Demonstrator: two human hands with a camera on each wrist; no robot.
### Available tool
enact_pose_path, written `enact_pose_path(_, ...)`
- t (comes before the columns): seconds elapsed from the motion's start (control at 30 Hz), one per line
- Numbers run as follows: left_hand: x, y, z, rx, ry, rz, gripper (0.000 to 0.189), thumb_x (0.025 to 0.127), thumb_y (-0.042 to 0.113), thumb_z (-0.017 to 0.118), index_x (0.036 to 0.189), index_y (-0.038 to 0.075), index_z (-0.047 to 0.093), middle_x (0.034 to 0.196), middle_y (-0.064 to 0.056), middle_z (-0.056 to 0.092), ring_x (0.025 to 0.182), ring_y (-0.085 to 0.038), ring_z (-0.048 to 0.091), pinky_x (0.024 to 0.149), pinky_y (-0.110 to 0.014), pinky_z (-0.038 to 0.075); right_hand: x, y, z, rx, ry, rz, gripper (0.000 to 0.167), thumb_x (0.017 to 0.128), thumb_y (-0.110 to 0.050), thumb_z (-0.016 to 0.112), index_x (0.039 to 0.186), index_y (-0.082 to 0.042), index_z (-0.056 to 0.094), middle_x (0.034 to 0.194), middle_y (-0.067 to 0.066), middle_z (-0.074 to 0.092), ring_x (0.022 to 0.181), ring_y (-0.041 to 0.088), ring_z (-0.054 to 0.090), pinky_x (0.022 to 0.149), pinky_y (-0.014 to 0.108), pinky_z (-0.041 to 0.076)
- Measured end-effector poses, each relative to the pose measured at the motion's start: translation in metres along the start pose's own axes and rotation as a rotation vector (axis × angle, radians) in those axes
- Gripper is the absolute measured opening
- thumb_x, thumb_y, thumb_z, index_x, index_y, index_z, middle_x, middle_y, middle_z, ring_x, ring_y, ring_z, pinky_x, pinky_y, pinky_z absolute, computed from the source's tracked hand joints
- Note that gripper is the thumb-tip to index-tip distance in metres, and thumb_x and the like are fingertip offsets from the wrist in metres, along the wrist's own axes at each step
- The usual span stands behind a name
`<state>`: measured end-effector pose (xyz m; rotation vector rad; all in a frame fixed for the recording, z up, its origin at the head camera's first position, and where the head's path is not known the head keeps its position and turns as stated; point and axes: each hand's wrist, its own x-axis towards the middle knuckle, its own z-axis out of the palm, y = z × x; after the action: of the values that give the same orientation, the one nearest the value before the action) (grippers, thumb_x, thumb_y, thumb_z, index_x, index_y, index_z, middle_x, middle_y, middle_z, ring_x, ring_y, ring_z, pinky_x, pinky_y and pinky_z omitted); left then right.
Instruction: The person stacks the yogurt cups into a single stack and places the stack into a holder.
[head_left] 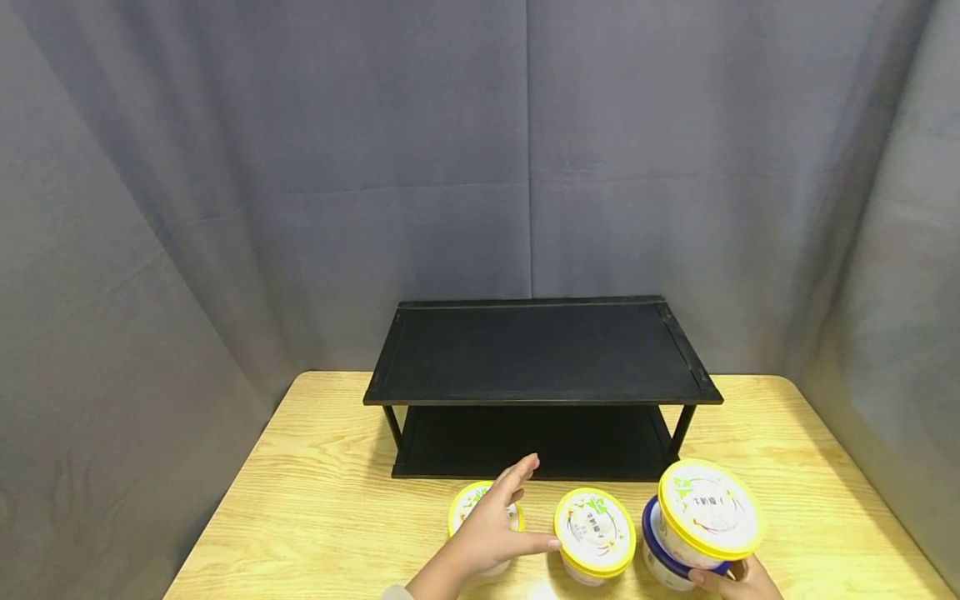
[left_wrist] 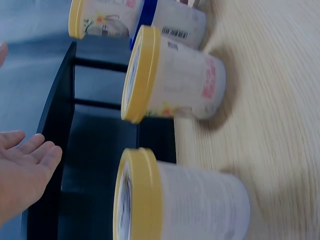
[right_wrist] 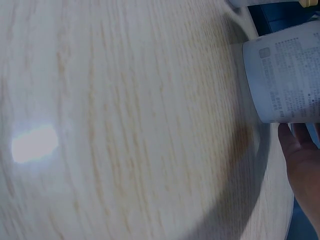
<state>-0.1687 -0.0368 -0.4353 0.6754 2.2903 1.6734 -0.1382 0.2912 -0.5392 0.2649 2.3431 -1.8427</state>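
My left hand is spread in the air, thumb and fingers apart, holding nothing. In the head view it overlaps a yellow-lidded tub, and its thumb tip points at the lid edge of a second yellow-lidded tub. Over on the right, my right hand grips the side of a blue-lidded tub, thumb at its blue rim. A third yellow-lidded tub is stacked on that blue lid. The left wrist view shows the stack's blue-lidded tub side-on with a barcode. Most right-hand fingers are hidden behind the tub.
A black two-tier rack stands behind the tubs on the wooden table. Its lower shelf lies just beyond them. Grey curtains enclose the back and both sides.
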Motion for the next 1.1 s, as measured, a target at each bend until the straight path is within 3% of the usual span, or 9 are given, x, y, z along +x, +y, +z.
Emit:
enact_pose_path(0.07,-0.003,-0.003,-0.005,0.007,0.020,0.025,0.084,0.068,0.025,0.073,0.136,0.016,0.024,0.137,0.001,0.027,0.124,-0.022,0.024,0.097,-0.040,0.026,0.000,-0.001,0.000,-0.001,0.001,0.004,0.072,0.075,-0.016,0.065,0.128,-0.005,0.018,0.125,0.014,0.031,0.108,0.028,0.038,0.086,0.048,0.033)
enact_pose_path(0.2,-0.009,-0.010,-0.013,0.013,0.080,0.009,0.084,0.067,0.025,0.074,0.135,0.019,0.026,0.136,0.000,0.029,0.124,-0.024,0.025,0.096,-0.045,0.026,-0.002,-0.003,0.001,0.001,0.000,0.009,0.074,0.076,-0.016,0.065,0.129,-0.002,0.015,0.128,0.021,0.027,0.112,0.039,0.033,0.086,0.048,0.034)
enact_pose_path(0.33,-0.013,-0.017,-0.019,0.029,0.138,-0.028,0.083,0.065,0.026,0.076,0.134,0.020,0.030,0.135,-0.002,0.031,0.123,-0.030,0.026,0.093,-0.053,0.025,-0.002,-0.005,0.001,0.011,0.006,-0.005,0.071,0.076,-0.015,0.065,0.128,-0.005,0.018,0.120,0.007,0.036,0.101,0.017,0.044,0.086,0.048,0.034)
enact_pose_path(0.43,-0.015,-0.022,-0.022,0.045,0.166,-0.051,0.081,0.065,0.026,0.075,0.133,0.019,0.032,0.135,-0.004,0.032,0.122,-0.034,0.026,0.090,-0.058,0.024,-0.002,-0.005,0.001,0.024,0.005,-0.020,0.069,0.075,-0.013,0.065,0.127,-0.006,0.020,0.113,-0.004,0.037,0.092,0.002,0.042,0.086,0.049,0.033)
enact_pose_path(0.5,-0.017,-0.026,-0.023,0.045,0.176,-0.068,0.080,0.066,0.025,0.075,0.133,0.019,0.032,0.135,-0.005,0.031,0.122,-0.035,0.025,0.089,-0.060,0.023,-0.002,-0.004,0.000,0.021,0.005,-0.020,0.069,0.075,-0.014,0.065,0.127,-0.006,0.020,0.113,-0.004,0.038,0.094,0.004,0.043,0.086,0.049,0.033)
enact_pose_path(0.7,-0.022,-0.033,-0.026,0.022,0.208,-0.107,0.081,0.065,0.022,0.075,0.133,0.017,0.032,0.135,-0.008,0.031,0.120,-0.036,0.026,0.089,-0.058,0.023,-0.002,-0.004,0.002,-0.002,0.009,-0.011,0.072,0.074,-0.013,0.065,0.127,-0.003,0.019,0.123,0.016,0.034,0.107,0.030,0.039,0.085,0.048,0.035)
enact_pose_path(0.87,-0.025,-0.041,-0.027,0.043,0.228,-0.131,0.081,0.065,0.024,0.075,0.133,0.013,0.032,0.136,-0.014,0.028,0.117,-0.040,0.030,0.088,-0.060,0.024,-0.002,-0.004,0.002,0.011,0.009,-0.013,0.071,0.074,-0.012,0.065,0.127,-0.003,0.019,0.119,0.010,0.037,0.103,0.023,0.041,0.085,0.048,0.035)
enact_pose_path(1.1,-0.032,-0.052,-0.029,0.105,0.271,-0.153,0.087,0.061,0.026,0.077,0.133,0.008,0.031,0.136,-0.016,0.024,0.122,-0.041,0.020,0.090,-0.061,0.019,-0.003,-0.005,0.002,0.020,0.000,-0.010,0.070,0.074,-0.012,0.065,0.127,-0.003,0.019,0.121,0.011,0.035,0.103,0.021,0.041,0.084,0.048,0.035)
